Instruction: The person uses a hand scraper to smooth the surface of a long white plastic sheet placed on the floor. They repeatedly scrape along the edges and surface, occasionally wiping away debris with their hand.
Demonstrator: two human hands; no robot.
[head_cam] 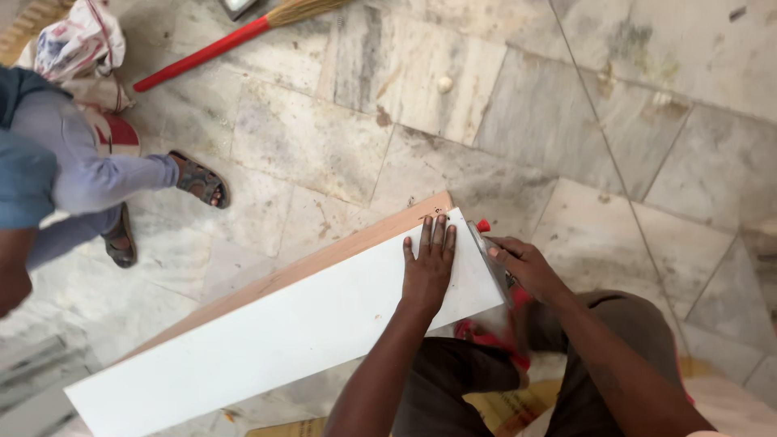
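Observation:
A long white laminated board (275, 340) with a brown wooden edge lies slanted across the marble floor in front of me. My left hand (429, 260) rests flat on the board's right end, fingers together and stretched out. My right hand (522, 263) grips a metal tool with a red tip (488, 243), held against the board's right end edge. The lower part of the tool is hidden behind my hand. My knees in dark trousers are below the board.
Another person sits at the left, with sandalled feet (198, 180) on the floor. A red-handled broom (235, 36) lies at the top. A patterned bag (77, 44) stands top left. Red cloth (486, 336) and yellow sheets (502, 405) lie under my legs.

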